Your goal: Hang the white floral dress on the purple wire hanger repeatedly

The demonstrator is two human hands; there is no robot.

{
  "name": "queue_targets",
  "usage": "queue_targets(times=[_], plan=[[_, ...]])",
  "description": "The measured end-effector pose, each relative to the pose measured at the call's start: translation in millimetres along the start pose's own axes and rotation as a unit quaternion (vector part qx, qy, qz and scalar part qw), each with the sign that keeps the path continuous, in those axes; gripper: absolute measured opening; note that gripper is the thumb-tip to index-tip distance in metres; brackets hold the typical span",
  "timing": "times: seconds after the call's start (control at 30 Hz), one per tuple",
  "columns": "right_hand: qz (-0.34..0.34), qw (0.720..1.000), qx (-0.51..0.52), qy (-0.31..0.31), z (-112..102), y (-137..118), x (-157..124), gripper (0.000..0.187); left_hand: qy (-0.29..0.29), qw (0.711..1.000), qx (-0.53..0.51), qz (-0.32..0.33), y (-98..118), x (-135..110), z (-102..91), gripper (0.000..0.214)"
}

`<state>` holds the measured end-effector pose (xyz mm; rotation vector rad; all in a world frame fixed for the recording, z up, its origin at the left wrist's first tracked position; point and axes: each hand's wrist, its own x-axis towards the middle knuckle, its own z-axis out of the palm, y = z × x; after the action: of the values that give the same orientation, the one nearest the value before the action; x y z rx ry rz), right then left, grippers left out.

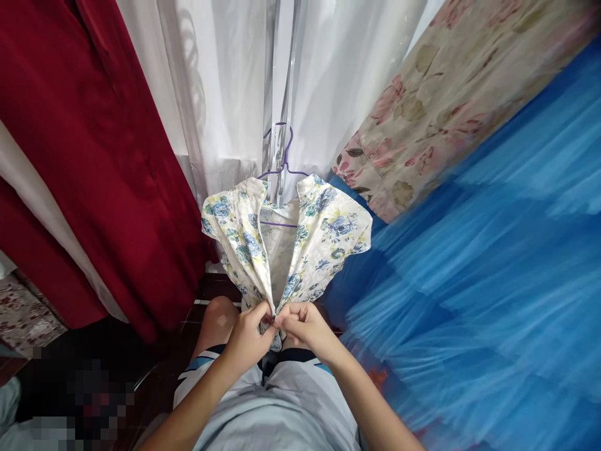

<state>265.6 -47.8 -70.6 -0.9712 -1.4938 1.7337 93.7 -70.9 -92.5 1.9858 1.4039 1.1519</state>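
A white shirt with blue and yellow flowers [323, 235] hangs on a purple hanger [284, 164] in front of a sheer white curtain [225, 94]. My left hand [246, 338] pinches the shirt's left front edge near the bottom. My right hand [305, 326] pinches the right front edge against it. Both hands meet at the placket, fingers closed on the fabric. The shirt's collar and sleeves spread open above my hands.
A dark red curtain [94, 156] hangs at the left. A blue bedcover [493, 282] fills the right, with a floral pillow or sheet [460, 81] above it. My knees in grey shorts [282, 407] are below. A blurred patch sits at the lower left.
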Motion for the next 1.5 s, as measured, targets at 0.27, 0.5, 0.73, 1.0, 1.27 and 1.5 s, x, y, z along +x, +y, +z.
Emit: queue_targets(times=[0.27, 0.5, 0.73, 1.0, 1.27, 1.5], plan=[[-0.038, 0.986, 0.115, 0.114, -5.8, -28.2, 33.9, 0.032, -0.056, 0.994, 0.091, -0.002, -7.6, 4.3, 5.3, 0.013], [-0.25, 0.941, 0.126, 0.191, -28.7, -160.5, 90.5, 0.027, -0.143, 0.98, 0.133, 0.045, 22.2, 1.5, 22.7, 0.005], [-0.3, 0.931, 0.042, 0.202, -5.8, -155.1, 73.4, 0.023, -0.163, 0.982, 0.048, 0.078, 20.2, 26.4, -5.9, 0.007], [-0.336, 0.919, 0.003, 0.206, -9.0, -153.8, 61.2, 0.028, 0.113, 0.962, 0.015, 0.246, 77.6, 152.4, -93.4, 0.03], [-0.291, 0.926, -0.059, 0.232, -26.4, -123.9, 89.0, 0.039, 0.269, 0.925, 0.007, 0.269, 80.3, 185.8, -112.4, 0.018], [-0.247, 0.943, -0.102, 0.199, -21.5, -84.5, 67.8, 0.033, 0.454, 0.882, -0.109, 0.065, -57.0, 200.2, -160.0, 0.022]])
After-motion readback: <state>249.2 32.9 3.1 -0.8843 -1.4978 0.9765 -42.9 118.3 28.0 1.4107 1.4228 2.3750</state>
